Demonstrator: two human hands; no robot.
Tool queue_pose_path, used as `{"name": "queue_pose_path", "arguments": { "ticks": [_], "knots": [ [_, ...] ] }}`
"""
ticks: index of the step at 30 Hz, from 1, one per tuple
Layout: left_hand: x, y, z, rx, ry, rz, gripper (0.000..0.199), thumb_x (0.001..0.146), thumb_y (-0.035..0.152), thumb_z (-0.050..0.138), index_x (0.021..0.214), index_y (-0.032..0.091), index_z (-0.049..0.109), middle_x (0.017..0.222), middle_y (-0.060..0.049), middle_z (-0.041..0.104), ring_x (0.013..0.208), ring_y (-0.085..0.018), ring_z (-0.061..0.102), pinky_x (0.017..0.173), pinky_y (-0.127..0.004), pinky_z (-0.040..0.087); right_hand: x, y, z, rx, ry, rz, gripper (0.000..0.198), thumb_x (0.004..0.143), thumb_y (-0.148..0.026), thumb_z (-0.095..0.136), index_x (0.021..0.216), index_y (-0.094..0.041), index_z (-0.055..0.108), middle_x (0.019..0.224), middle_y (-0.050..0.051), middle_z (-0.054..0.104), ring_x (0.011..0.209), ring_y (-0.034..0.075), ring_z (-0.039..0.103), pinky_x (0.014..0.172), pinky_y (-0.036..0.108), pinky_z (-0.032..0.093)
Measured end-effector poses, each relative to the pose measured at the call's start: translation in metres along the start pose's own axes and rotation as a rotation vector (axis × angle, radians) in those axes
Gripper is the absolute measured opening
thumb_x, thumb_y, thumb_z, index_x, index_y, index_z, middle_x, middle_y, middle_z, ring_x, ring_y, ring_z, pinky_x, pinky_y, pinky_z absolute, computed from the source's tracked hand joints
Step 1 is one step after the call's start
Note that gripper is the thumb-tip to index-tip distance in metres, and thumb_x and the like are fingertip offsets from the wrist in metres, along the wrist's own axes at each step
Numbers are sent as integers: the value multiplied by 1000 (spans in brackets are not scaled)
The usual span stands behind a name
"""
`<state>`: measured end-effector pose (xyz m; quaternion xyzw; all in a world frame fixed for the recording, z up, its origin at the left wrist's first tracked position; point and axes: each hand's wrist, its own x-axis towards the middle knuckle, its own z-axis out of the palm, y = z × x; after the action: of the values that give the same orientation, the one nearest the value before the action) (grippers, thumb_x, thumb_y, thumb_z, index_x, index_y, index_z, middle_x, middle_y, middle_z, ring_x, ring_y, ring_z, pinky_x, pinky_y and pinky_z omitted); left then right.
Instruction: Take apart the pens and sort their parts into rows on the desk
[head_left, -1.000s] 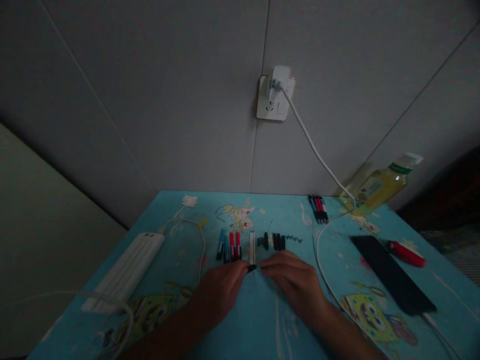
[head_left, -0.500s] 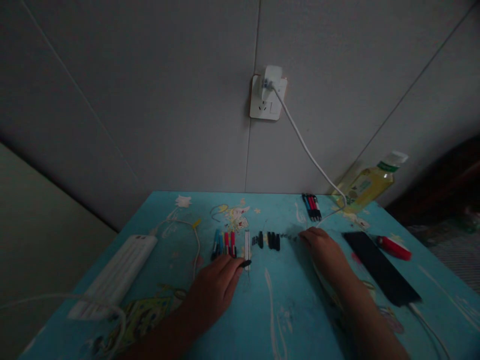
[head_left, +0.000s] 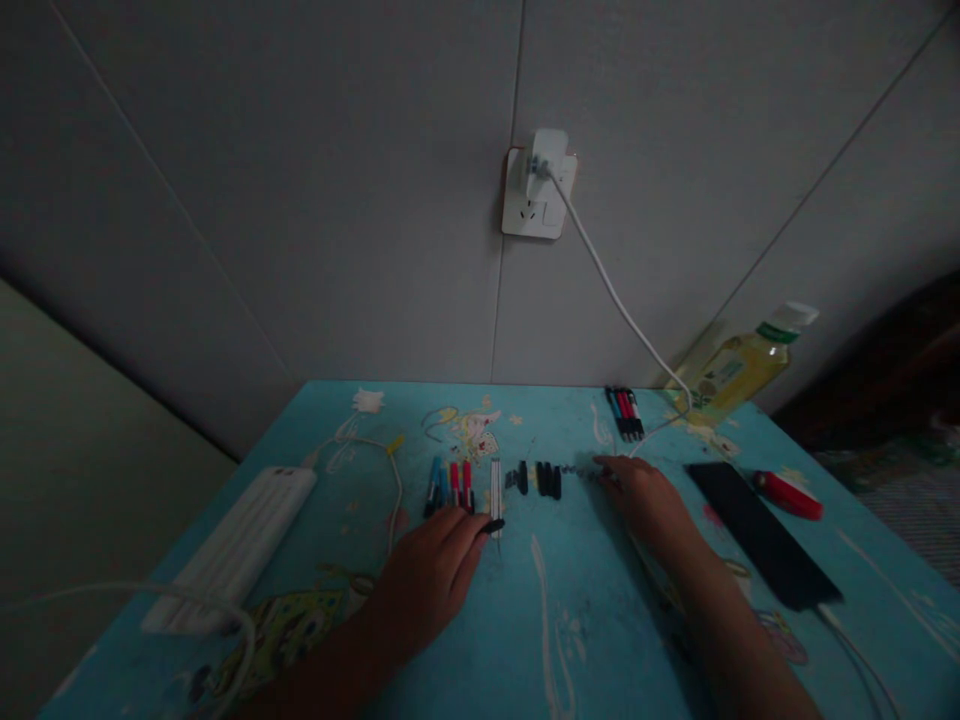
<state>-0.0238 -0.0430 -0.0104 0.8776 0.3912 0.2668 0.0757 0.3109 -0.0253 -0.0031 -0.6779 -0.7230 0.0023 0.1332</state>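
Note:
My left hand [head_left: 426,572] is closed, pinching a short black pen grip [head_left: 492,526] between thumb and fingers. It lies just over the lower ends of the white pen refills [head_left: 495,490]. Beyond its knuckles are several blue and red pen barrels [head_left: 454,484], side by side. My right hand [head_left: 637,492] rests low over the table, fingers a little apart at the right end of a row of tiny dark parts [head_left: 585,473]; nothing shows in it. Between the hands lie several black pen grips [head_left: 549,480] and some small dark pieces [head_left: 511,479].
Several assembled pens [head_left: 625,414] lie at the back right, near a bottle of yellow liquid [head_left: 739,370]. A black phone [head_left: 765,535] and a red object [head_left: 787,495] are at right. A white power strip [head_left: 232,550] lies left. The charger's cable [head_left: 611,285] hangs from the wall.
The fingers of my right hand have spread slightly over the tiny dark parts. My left hand stays almost where it was, still gripping the black pen grip.

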Motion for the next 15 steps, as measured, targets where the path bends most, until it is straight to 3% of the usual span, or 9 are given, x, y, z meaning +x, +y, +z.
{"name": "queue_pose_path", "arguments": {
  "ticks": [9,13,15],
  "knots": [
    [2,1,-2,-31,11,8,24,100,23,44,116,21,62,99,-6,65,92,-19,63,82,-34,53,0,-1,-6,29,36,6,34,90,-18,53,121,-18,67,111,14,72,95,26,69,87,39,52],
    [3,1,1,-52,-51,-3,20,100,23,47,114,20,61,99,-6,63,94,-19,62,84,-36,54,-7,-36,-21,218,268,-109,29,96,-29,49,116,-19,68,105,12,72,96,26,67,91,43,51],
    [3,0,5,-63,-82,27,19,100,24,49,114,20,61,98,-5,62,94,-19,61,84,-35,55,-15,-66,-24,414,254,-216,25,97,-31,50,112,-22,68,103,10,71,96,24,66,88,40,52]
  ]
}}
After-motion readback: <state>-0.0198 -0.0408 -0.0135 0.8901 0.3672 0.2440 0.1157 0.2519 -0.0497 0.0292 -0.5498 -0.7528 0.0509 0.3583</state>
